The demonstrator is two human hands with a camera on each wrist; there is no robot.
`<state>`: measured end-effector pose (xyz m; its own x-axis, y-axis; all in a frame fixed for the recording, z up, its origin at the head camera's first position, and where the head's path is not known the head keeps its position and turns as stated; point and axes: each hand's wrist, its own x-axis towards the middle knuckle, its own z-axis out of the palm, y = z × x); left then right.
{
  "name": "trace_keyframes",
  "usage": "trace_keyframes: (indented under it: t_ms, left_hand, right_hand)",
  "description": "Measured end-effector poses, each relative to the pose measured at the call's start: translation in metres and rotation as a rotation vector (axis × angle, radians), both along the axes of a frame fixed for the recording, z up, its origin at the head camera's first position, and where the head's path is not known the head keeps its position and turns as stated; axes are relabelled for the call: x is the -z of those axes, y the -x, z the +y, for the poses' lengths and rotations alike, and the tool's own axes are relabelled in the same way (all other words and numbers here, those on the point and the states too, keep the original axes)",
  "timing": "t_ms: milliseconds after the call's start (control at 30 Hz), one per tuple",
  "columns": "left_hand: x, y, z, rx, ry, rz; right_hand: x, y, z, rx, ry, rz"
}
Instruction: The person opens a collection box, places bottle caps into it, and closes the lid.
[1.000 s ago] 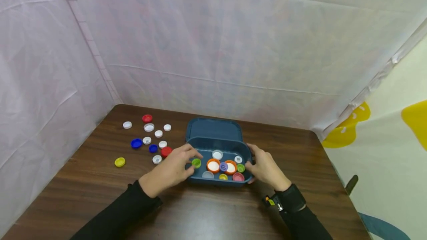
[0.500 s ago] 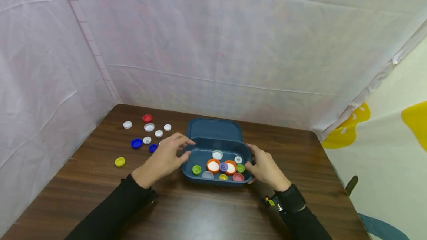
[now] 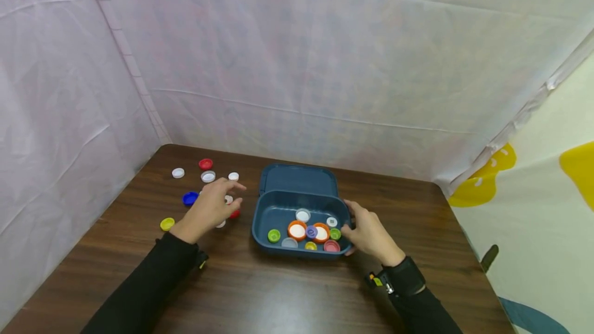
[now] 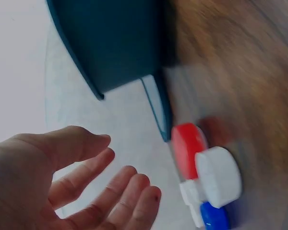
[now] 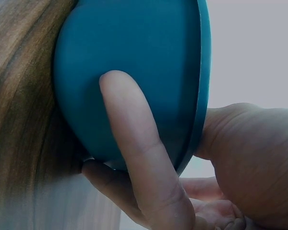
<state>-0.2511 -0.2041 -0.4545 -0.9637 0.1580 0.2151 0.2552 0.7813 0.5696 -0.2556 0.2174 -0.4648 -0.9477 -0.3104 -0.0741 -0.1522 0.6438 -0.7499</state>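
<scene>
A dark blue plastic box (image 3: 261,215) stands mid-table, holding several bottle caps, among them a green cap (image 3: 274,235), a purple cap (image 3: 311,232) and a yellow cap (image 3: 310,246). My right hand (image 3: 371,232) grips its right end; in the right wrist view one finger (image 5: 129,112) lies along the outer wall, the thumb over the rim. My left hand (image 3: 211,209) hovers left of the box, fingers parted, holding nothing. It overlaps loose caps in the head view. The left wrist view shows a red cap (image 4: 186,149), a white cap (image 4: 220,176) and a blue cap (image 4: 214,216) beyond the fingertips.
The box's blue lid (image 3: 298,178) lies behind it. More loose caps sit on the left of the wooden table (image 3: 278,293), including a red cap (image 3: 205,164), a blue cap (image 3: 190,199) and a yellow cap (image 3: 167,224). White cloth (image 3: 297,66) hangs behind.
My left hand held a green cap over the box, let it go inside at the left, then moved left and away to the loose caps. My right hand stays on the box.
</scene>
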Motion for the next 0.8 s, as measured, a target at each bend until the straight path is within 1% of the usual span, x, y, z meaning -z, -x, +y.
trace_keyframes:
  t_ms: [100,200,333,433,500,567,633,700,800]
  left_hand:
    - [0.006,0.005,-0.006,-0.021,0.027,-0.038]
    - [0.012,0.009,-0.011,-0.04,0.047,-0.061]
    - [0.016,0.011,-0.013,-0.055,0.074,-0.084]
    - [0.018,0.011,-0.013,-0.048,0.103,-0.094]
    - [0.02,0.011,-0.012,-0.045,0.123,-0.083]
    - [0.019,0.01,-0.01,-0.04,0.136,-0.065]
    - [0.019,0.009,-0.008,-0.038,0.142,-0.063]
    - [0.018,0.009,-0.006,-0.025,0.147,-0.077]
    - [0.017,0.008,-0.004,0.002,0.151,-0.118]
  right_hand:
    - [0.0,0.0,0.0,0.0,0.003,-0.001]
    - [0.0,0.0,0.0,-0.001,0.005,0.001]
    - [0.001,0.001,0.0,-0.001,0.007,0.003]
    - [0.001,0.001,0.0,-0.002,0.005,0.003]
    - [0.001,0.001,0.0,-0.003,0.004,0.005]
    - [0.001,0.001,0.0,-0.003,0.004,0.005]
    - [0.0,0.0,0.0,-0.003,0.005,0.006]
    - [0.0,0.0,0.0,-0.001,0.006,0.005]
    - [0.0,0.0,0.0,0.0,0.005,0.002]
